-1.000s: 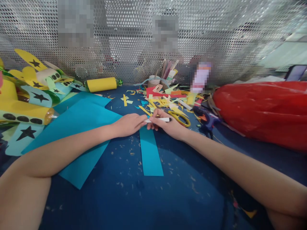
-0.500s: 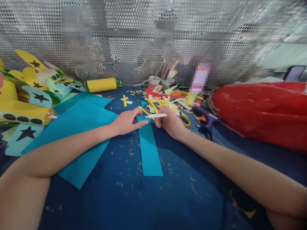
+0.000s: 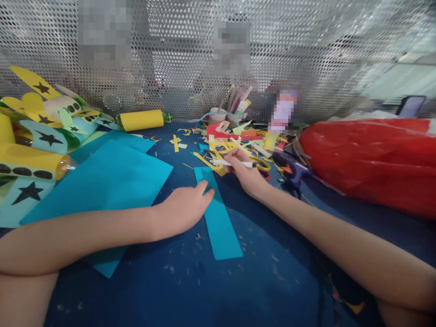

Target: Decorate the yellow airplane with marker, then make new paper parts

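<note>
Blue paper strip (image 3: 222,225) under the left hand (image 3: 184,206), white marker (image 3: 235,163) in the right hand (image 3: 245,172).

Strip lies mid-table, running near to far, right of the large blue sheets (image 3: 119,172); left fingers are over its far half, thumb and forefinger slightly parted, can't tell if they pinch the paper or just rest on it. Right hand is closed around the marker in a pen-like hold, black end to the right, other end pointing left above the yellow scraps (image 3: 204,161) just past the strip's far end; can't tell if it's capped. Yellow scissors handle (image 3: 262,164) just beside the right hand. Step in hand looks like placing or steadying the strip; next move seems to call for strip kept flat, marker clear of the paper until it's settled.
</note>
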{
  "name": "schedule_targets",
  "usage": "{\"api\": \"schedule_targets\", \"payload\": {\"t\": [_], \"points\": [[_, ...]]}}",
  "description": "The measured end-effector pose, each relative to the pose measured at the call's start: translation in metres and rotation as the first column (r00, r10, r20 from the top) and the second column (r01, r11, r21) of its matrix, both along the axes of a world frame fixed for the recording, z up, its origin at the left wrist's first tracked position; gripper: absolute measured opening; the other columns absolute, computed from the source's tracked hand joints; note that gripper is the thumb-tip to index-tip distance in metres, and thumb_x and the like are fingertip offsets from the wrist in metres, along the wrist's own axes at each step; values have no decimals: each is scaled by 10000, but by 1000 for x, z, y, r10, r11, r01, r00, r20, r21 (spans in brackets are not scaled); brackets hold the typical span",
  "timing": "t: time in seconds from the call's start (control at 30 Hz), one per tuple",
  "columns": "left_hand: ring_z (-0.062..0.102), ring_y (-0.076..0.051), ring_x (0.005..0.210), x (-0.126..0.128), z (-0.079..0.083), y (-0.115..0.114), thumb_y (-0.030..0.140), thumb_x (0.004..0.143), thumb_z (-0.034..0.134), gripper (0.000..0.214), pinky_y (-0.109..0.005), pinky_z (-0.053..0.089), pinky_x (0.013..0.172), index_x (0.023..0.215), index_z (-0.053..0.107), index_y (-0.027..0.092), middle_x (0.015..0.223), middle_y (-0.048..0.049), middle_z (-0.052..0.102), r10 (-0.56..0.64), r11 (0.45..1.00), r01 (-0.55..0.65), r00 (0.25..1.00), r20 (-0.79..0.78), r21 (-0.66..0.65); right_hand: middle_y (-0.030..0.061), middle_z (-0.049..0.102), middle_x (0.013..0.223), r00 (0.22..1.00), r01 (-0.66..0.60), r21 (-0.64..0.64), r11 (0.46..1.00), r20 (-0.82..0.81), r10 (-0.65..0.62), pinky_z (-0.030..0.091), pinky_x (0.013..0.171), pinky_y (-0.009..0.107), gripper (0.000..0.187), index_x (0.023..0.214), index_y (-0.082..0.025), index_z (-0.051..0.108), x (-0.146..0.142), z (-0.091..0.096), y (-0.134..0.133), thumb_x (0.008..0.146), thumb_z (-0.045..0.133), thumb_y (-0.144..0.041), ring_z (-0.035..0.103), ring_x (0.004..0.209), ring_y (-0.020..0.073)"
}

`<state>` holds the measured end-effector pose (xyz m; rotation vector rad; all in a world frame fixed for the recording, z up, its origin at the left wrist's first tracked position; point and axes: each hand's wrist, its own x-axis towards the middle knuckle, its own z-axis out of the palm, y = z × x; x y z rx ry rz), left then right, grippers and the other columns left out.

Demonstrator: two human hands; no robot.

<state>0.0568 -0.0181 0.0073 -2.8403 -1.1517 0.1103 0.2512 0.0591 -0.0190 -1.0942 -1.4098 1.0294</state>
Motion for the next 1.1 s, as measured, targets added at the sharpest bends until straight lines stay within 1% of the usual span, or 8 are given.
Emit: {"api": "schedule_targets", "payload": {"t": [0.1, 0.17, 0.23, 0.4, 0.53, 0.63, 0.9, 1.1], "points": [[689, -203, 738, 2, -4, -7, 85, 869, 421, 558, -296, 509, 561, 1423, 432, 148, 1382, -226, 489, -31, 999, 31, 999, -14, 27, -75, 469, 523, 992, -115, 37, 993, 50, 113, 332, 571, 288, 337, 741, -242, 460, -1, 3, -3, 804, 685, -484, 406, 522, 119], [692, -225, 766, 2, -5, -8, 84, 856, 427, 563, -306, 515, 556, 1417, 435, 129, 1381, -243, 487, -63, 997, 64, 998, -23, 39, -65, 490, 525, 980, -194, 44, 980, 45, 192, 345, 583, 291, 363, 710, -239, 462, -1, 6, -5, 815, 673, -514, 420, 529, 119], [696, -242, 784, 3, -6, -8, 99, 863, 427, 545, -320, 527, 561, 1407, 440, 122, 1387, -254, 481, -68, 997, 69, 997, -34, 44, -58, 497, 509, 970, -239, 30, 971, 44, 238, 348, 582, 295, 386, 677, -237, 454, -2, 7, -7, 836, 645, -532, 429, 526, 123], [704, -263, 828, 5, -7, -9, 115, 852, 454, 570, -347, 555, 621, 1420, 418, 125, 1432, -269, 446, -71, 996, 74, 996, -47, 56, -77, 490, 462, 975, -220, 9, 976, 30, 219, 294, 513, 281, 402, 670, -240, 419, -2, 5, -6, 807, 694, -498, 390, 446, 104], [698, -271, 873, 6, -7, -8, 131, 830, 508, 615, -347, 557, 658, 1435, 396, 121, 1446, -273, 438, -84, 996, 87, 992, -94, 29, -91, 461, 415, 971, -238, -9, 971, 26, 238, 244, 475, 275, 392, 654, -237, 415, -2, 3, -5, 805, 714, -441, 362, 400, 90], [697, -261, 864, 6, -7, -8, 147, 839, 513, 614, -339, 550, 659, 1439, 388, 118, 1454, -281, 426, -94, 994, 99, 991, -97, 43, -88, 472, 407, 969, -245, -16, 969, 30, 246, 224, 463, 273, 385, 648, -235, 415, -2, 5, -7, 808, 709, -426, 356, 391, 86], [701, -263, 835, 5, -9, -7, 140, 836, 494, 595, -352, 539, 647, 1423, 398, 103, 1446, -290, 429, -115, 992, 120, 990, -80, 51, -87, 473, 401, 965, -260, -48, 965, 32, 261, 218, 453, 267, 394, 653, -236, 419, -3, 7, -8, 795, 712, -459, 355, 389, 85], [701, -251, 817, 5, -8, -7, 166, 852, 482, 585, -335, 526, 620, 1428, 398, 108, 1453, -282, 428, -110, 992, 115, 990, -87, 51, -86, 481, 404, 956, -285, -49, 957, 56, 287, 225, 457, 266, 405, 649, -233, 423, -2, 7, -9, 799, 705, -480, 367, 391, 83]]}}
